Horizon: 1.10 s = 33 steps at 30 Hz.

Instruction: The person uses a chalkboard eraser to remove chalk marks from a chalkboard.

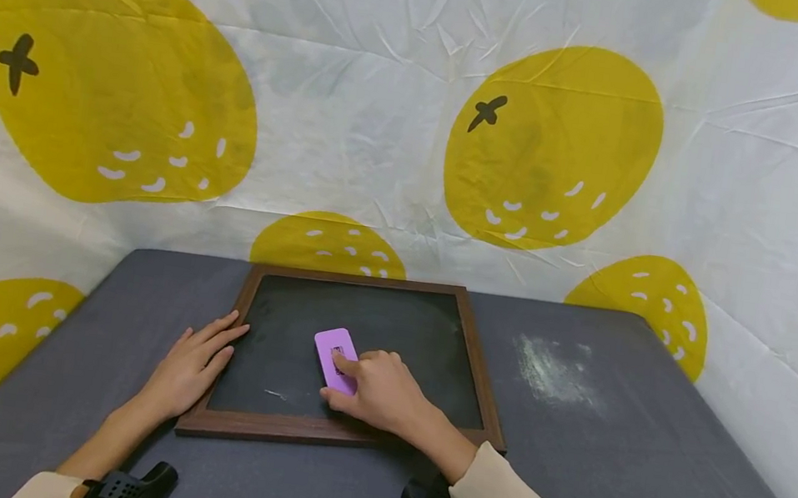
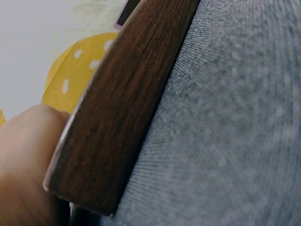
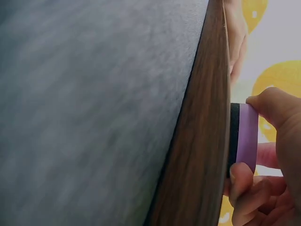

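Observation:
A wood-framed chalkboard (image 1: 475,360) lies flat on the grey table. My right hand (image 1: 376,389) grips a purple eraser (image 1: 335,356) and presses it onto the dark slate near the middle; in the right wrist view the fingers (image 3: 240,181) curl round the purple eraser (image 3: 247,132) with its black pad beside the wooden frame (image 3: 202,155). My left hand (image 1: 193,363) lies flat with straight fingers on the board's left frame edge. The left wrist view is filled by the wooden frame (image 2: 127,103) with part of my left hand (image 2: 23,160) behind it. A faint chalk mark (image 1: 276,393) remains on the slate.
The grey table (image 1: 641,483) carries a white chalk smear (image 1: 555,372) to the right of the board. A white cloth with yellow fruit shapes (image 1: 549,147) hangs as a backdrop behind and beside the table. Black wrist camera mounts (image 1: 129,487) sit near the front edge.

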{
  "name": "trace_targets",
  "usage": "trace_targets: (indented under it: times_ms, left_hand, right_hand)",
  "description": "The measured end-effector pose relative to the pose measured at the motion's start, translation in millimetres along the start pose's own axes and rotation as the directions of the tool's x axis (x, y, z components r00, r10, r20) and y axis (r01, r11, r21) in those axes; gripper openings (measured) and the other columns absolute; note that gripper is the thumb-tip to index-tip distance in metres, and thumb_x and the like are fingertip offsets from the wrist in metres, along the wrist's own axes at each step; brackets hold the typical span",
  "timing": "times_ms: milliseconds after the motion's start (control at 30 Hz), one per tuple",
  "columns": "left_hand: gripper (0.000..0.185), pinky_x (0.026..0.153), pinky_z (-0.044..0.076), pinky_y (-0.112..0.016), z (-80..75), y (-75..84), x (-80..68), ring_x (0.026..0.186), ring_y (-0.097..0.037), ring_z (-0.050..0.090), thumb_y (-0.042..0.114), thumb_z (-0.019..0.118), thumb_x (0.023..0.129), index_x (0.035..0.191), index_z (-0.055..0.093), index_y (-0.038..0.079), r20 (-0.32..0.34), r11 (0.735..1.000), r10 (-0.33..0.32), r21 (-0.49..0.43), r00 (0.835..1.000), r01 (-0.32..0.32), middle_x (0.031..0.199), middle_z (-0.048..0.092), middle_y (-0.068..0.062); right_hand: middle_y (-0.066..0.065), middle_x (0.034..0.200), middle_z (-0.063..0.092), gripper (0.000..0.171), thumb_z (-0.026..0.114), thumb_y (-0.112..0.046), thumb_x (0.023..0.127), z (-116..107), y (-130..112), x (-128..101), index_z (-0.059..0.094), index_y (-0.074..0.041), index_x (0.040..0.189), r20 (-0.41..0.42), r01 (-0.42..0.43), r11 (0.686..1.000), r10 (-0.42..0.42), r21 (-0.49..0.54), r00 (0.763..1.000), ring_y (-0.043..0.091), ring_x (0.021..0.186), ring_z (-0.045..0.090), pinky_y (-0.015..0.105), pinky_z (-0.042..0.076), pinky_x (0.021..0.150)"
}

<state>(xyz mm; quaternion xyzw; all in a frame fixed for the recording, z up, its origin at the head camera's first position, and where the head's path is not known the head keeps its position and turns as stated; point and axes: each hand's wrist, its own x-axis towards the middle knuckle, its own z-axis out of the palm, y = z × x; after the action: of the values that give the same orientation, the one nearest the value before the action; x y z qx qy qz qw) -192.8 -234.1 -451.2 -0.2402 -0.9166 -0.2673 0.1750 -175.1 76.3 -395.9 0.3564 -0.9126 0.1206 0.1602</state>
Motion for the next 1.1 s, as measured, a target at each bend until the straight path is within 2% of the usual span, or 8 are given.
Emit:
trace_targets:
  times_ms: [100,267,567,700,833,933,1100]
  left_hand:
    - [0.037,0.099,0.019,-0.071,-0.5,0.5,-0.4,0.13,-0.047,0.034,0.013,0.047,0.101,0.137,0.052,0.002,-0.005,1.0,0.0,-0.002,1.0,0.0,0.146,0.039,-0.022]
    - [0.037,0.099,0.02,-0.071,-0.2,0.8,-0.8,0.13,-0.047,0.035,0.013,0.048,0.101,0.136,0.053,0.002,-0.013,1.0,-0.004,-0.003,1.0,0.004,0.145,0.04,-0.021]
    - [0.036,0.099,0.021,-0.071,1.0,2.6,-1.0,0.129,-0.046,0.036,0.013,0.05,0.1,0.135,0.054,0.003,-0.028,1.0,-0.014,0.017,0.999,0.015,0.144,0.042,-0.021]
    - [0.036,0.099,0.021,-0.071,0.7,3.6,-0.6,0.129,-0.045,0.037,0.013,0.05,0.1,0.135,0.055,0.003,-0.031,1.0,-0.021,0.021,0.999,0.022,0.144,0.042,-0.02]
    - [0.037,0.1,0.021,-0.07,0.7,3.8,0.5,0.129,-0.044,0.038,0.015,0.05,0.1,0.135,0.054,0.004,-0.028,1.0,-0.019,0.023,0.999,0.019,0.144,0.042,-0.02]
    - [0.037,0.1,0.02,-0.071,0.8,3.2,1.2,0.13,-0.044,0.037,0.016,0.05,0.1,0.135,0.054,0.004,-0.027,1.0,-0.017,0.016,0.999,0.018,0.144,0.042,-0.019]
    - [0.039,0.101,0.019,-0.07,1.0,2.3,1.1,0.131,-0.043,0.036,0.021,0.051,0.101,0.136,0.053,0.005,-0.017,1.0,-0.023,0.005,1.0,0.023,0.145,0.041,-0.019]
  right_hand:
    - [-0.006,0.056,0.047,0.047,0.069,-0.043,0.084,2,-4,6,0.069,-0.014,0.121,0.025,0.011,1.0,-0.012,0.011,1.0,0.006,0.049,0.035,0.021,0.024,0.045]
    - [-0.007,0.057,0.046,0.049,0.068,-0.043,0.085,4,-12,16,0.066,-0.016,0.124,0.076,0.05,0.999,-0.051,0.018,0.996,0.006,0.05,0.037,0.021,0.027,0.047]
    - [-0.009,0.059,0.041,0.049,0.067,-0.044,0.086,3,-20,29,0.064,-0.02,0.128,0.161,0.162,0.987,-0.162,0.014,0.974,0.006,0.053,0.036,0.019,0.025,0.045]
    - [-0.004,0.07,0.054,0.048,0.064,-0.042,0.088,1,-22,31,0.06,-0.023,0.133,0.224,0.204,0.978,-0.206,0.03,0.953,0.005,0.054,0.043,0.015,0.031,0.045]
    - [0.004,0.092,0.065,0.048,0.061,-0.04,0.091,-2,-22,33,0.056,-0.024,0.137,0.285,0.233,0.972,-0.23,0.024,0.93,0.008,0.063,0.053,0.015,0.044,0.056]
    - [0.001,0.088,0.063,0.049,0.061,-0.038,0.092,-4,-21,34,0.052,-0.024,0.139,0.31,0.247,0.967,-0.253,0.059,0.917,0.007,0.062,0.049,0.015,0.041,0.054]
    - [-0.007,0.069,0.043,0.051,0.064,-0.034,0.091,-4,-16,34,0.05,-0.024,0.139,0.301,0.254,0.952,-0.297,0.173,0.906,0.006,0.054,0.033,0.016,0.023,0.046]
